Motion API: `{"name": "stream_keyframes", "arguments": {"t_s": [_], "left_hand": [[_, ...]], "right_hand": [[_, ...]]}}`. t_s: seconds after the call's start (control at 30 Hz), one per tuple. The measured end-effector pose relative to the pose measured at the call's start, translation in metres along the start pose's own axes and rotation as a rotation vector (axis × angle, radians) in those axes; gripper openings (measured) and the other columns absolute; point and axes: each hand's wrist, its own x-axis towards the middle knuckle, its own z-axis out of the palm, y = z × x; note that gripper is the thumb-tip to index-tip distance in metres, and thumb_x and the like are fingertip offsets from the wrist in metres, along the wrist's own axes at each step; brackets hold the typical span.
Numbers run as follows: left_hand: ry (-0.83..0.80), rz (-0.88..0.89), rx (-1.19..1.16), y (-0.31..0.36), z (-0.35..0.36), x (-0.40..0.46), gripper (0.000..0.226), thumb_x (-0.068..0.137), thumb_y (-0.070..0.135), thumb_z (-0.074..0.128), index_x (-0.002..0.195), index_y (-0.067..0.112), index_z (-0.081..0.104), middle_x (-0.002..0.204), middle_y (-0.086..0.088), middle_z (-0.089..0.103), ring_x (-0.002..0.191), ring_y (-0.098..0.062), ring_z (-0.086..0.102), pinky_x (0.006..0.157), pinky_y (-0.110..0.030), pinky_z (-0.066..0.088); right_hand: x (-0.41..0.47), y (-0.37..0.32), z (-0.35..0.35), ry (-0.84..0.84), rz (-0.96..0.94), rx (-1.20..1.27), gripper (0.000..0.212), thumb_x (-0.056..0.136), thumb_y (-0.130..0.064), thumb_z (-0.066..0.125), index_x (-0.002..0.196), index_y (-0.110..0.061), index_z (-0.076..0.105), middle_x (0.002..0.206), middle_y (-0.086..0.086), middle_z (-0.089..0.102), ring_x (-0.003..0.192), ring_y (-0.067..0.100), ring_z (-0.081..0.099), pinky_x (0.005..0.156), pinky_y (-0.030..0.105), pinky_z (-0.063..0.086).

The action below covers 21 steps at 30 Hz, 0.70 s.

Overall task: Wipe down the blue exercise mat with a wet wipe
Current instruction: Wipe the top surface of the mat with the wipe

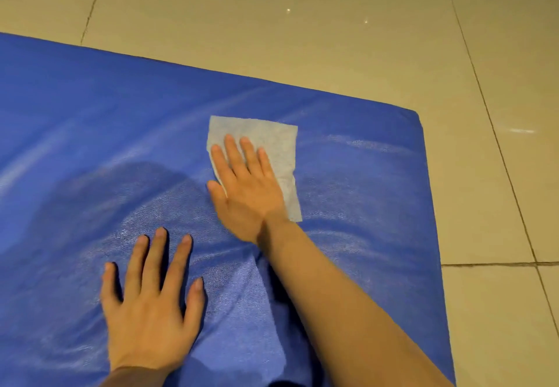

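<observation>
One wet wipe (273,144) lies flat on the blue exercise mat (90,108), spread out beneath the right hand (246,188) and showing past it at 12 and 3 o'clock. The right hand is flat, fingers straight and close together, pressing the wipe down. The left hand (151,305), at 7 o'clock from the wipe, rests palm-down on the bare mat, fingers splayed wide, holding nothing. The mat lies on beige floor tiles (302,23).

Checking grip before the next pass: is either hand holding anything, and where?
Nothing gripped. Right hand presses flat on the wipe's left half; left hand lies flat on the mat.
</observation>
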Motion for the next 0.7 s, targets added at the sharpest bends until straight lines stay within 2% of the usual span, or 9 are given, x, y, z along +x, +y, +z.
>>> {"name": "stream_keyframes", "arguments": {"t_s": [0.03, 0.07, 0.13, 0.23, 0.3, 0.4, 0.5, 0.57, 0.7], "left_hand": [[-0.001, 0.005, 0.008, 0.000, 0.000, 0.000, 0.058, 0.092, 0.045, 0.035, 0.141, 0.018, 0.050, 0.151, -0.016, 0.043, 0.140, -0.034, 0.035, 0.112, -0.062, 0.018], [-0.007, 0.009, 0.008, 0.000, 0.000, 0.000, 0.057, 0.095, 0.047, 0.032, 0.142, 0.019, 0.048, 0.151, -0.015, 0.042, 0.141, -0.033, 0.035, 0.112, -0.061, 0.018], [-0.025, 0.004, 0.005, -0.001, 0.000, -0.001, 0.060, 0.099, 0.053, 0.020, 0.142, 0.020, 0.047, 0.152, -0.014, 0.042, 0.141, -0.034, 0.035, 0.113, -0.060, 0.017], [-0.008, 0.005, 0.009, -0.001, 0.000, -0.001, 0.061, 0.098, 0.051, 0.020, 0.141, 0.020, 0.050, 0.151, -0.014, 0.044, 0.139, -0.034, 0.037, 0.112, -0.061, 0.019], [0.025, 0.012, 0.027, 0.000, 0.001, -0.001, 0.058, 0.096, 0.047, 0.027, 0.140, 0.019, 0.051, 0.150, -0.015, 0.045, 0.138, -0.034, 0.039, 0.111, -0.062, 0.021], [0.048, 0.025, 0.051, 0.000, 0.002, 0.001, 0.056, 0.097, 0.046, 0.026, 0.142, 0.021, 0.046, 0.151, -0.014, 0.044, 0.138, -0.034, 0.039, 0.110, -0.062, 0.022], [0.052, 0.042, 0.062, -0.002, 0.002, 0.000, 0.056, 0.092, 0.042, 0.035, 0.143, 0.020, 0.047, 0.151, -0.015, 0.044, 0.138, -0.034, 0.039, 0.110, -0.062, 0.023], [0.050, 0.046, 0.068, -0.003, 0.002, -0.001, 0.057, 0.091, 0.041, 0.036, 0.142, 0.019, 0.048, 0.150, -0.015, 0.044, 0.138, -0.034, 0.039, 0.110, -0.062, 0.022], [0.026, 0.029, 0.061, -0.003, 0.002, -0.001, 0.058, 0.090, 0.041, 0.037, 0.141, 0.018, 0.051, 0.150, -0.015, 0.044, 0.138, -0.034, 0.038, 0.111, -0.062, 0.020]], "right_hand": [[-0.002, 0.011, -0.001, -0.010, -0.127, -0.011, 0.058, 0.103, -0.042, 0.028, 0.155, -0.016, 0.022, 0.163, 0.009, 0.013, 0.151, 0.029, 0.008, 0.120, 0.042, -0.006], [-0.006, 0.030, -0.004, 0.037, -0.161, -0.022, 0.058, 0.101, -0.044, 0.033, 0.152, -0.016, 0.033, 0.160, 0.010, 0.025, 0.148, 0.031, 0.020, 0.121, 0.045, 0.006], [-0.014, 0.087, -0.016, 0.120, 0.002, -0.064, 0.065, 0.097, -0.052, 0.032, 0.149, -0.014, 0.039, 0.157, 0.012, 0.032, 0.146, 0.032, 0.027, 0.119, 0.048, 0.016], [-0.025, 0.174, -0.057, 0.064, 0.359, -0.131, 0.085, 0.090, -0.063, 0.012, 0.155, -0.010, 0.022, 0.162, 0.014, 0.017, 0.150, 0.030, 0.011, 0.121, 0.042, 0.002], [-0.025, 0.207, -0.075, 0.085, 0.482, -0.161, 0.090, 0.088, -0.066, 0.007, 0.155, -0.008, 0.018, 0.162, 0.015, 0.013, 0.150, 0.030, 0.008, 0.122, 0.044, 0.002], [-0.012, 0.210, -0.075, 0.192, 0.679, -0.119, 0.073, 0.098, -0.051, 0.015, 0.156, -0.005, 0.014, 0.163, 0.016, 0.010, 0.150, 0.031, 0.005, 0.121, 0.045, 0.004], [0.021, 0.175, -0.067, 0.185, 0.877, -0.084, 0.056, 0.106, -0.028, 0.018, 0.156, -0.003, 0.007, 0.164, 0.014, 0.005, 0.149, 0.032, 0.004, 0.120, 0.046, 0.003], [0.047, 0.135, -0.057, 0.141, 0.777, -0.075, 0.056, 0.106, -0.026, 0.019, 0.156, -0.004, 0.004, 0.164, 0.013, 0.002, 0.150, 0.033, 0.004, 0.120, 0.045, 0.003], [0.057, 0.050, -0.028, 0.015, 0.193, -0.076, 0.060, 0.101, -0.035, 0.011, 0.157, -0.013, 0.004, 0.165, 0.008, -0.002, 0.151, 0.028, -0.004, 0.118, 0.038, -0.008]]}}
